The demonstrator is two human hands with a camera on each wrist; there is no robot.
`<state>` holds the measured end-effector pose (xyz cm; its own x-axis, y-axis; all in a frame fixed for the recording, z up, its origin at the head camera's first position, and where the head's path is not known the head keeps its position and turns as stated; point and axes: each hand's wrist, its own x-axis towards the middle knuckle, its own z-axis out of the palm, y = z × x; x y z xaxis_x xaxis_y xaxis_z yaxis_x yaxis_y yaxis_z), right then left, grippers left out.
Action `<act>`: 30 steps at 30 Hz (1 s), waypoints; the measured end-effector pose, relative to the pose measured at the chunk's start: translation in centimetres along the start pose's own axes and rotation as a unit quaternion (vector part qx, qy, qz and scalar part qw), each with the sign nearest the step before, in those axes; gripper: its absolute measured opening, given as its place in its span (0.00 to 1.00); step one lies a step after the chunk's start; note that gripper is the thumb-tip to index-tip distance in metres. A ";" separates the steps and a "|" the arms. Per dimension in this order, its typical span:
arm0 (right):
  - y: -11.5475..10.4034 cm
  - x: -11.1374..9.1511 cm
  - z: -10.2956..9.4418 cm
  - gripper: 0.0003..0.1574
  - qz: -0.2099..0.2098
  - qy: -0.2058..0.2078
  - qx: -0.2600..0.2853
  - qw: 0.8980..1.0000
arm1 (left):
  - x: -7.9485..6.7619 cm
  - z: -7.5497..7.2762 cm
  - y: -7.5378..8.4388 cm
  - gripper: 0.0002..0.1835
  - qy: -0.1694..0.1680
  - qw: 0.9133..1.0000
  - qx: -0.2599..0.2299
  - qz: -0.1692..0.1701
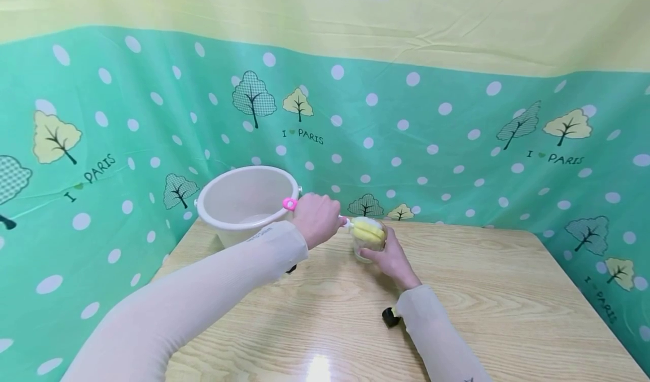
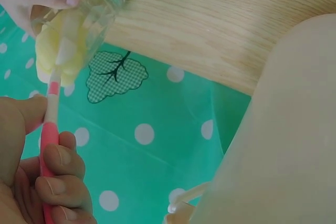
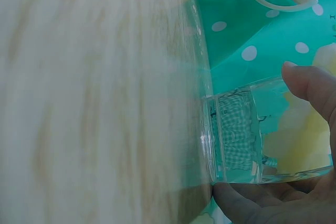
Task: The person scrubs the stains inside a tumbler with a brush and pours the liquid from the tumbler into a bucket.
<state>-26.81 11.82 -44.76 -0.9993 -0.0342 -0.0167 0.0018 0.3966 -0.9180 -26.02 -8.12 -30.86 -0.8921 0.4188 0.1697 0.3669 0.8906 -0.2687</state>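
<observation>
Inserting, I judge | my left hand [image 1: 317, 218] grips pink-handled brush [image 2: 50, 136], yellow sponge [image 1: 369, 231] partly inside glass jar [image 3: 239, 129] | right hand [image 1: 392, 259] clasps jar, right of pale bucket [image 1: 246, 193] | next probably calls for pushing deeper, twisting

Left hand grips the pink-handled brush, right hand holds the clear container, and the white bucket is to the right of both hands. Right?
Not quite: the white bucket is to the left of both hands, as the head view shows. The rest holds: left hand on the pink-handled brush, right hand on the clear container.
</observation>
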 end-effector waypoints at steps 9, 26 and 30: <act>0.0 -0.1 0.0 0.58 -0.007 0.000 0.004 1.000 | -0.1 0.0 -0.1 0.25 -0.007 1.000 -0.003 -0.006; 0.1 -0.1 0.0 0.57 -0.009 0.001 0.003 1.000 | -0.4 0.0 -0.4 0.23 -0.007 1.000 -0.020 -0.010; 0.0 -0.1 0.0 0.57 -0.008 0.000 0.004 1.000 | -0.5 -0.1 -0.5 0.23 -0.003 1.000 -0.021 -0.008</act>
<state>-26.67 11.79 -44.79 -0.9992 -0.0394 -0.0023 -0.0133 0.3891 -0.9211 -25.76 -8.71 -30.77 -0.8994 0.4033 0.1687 0.3629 0.9040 -0.2261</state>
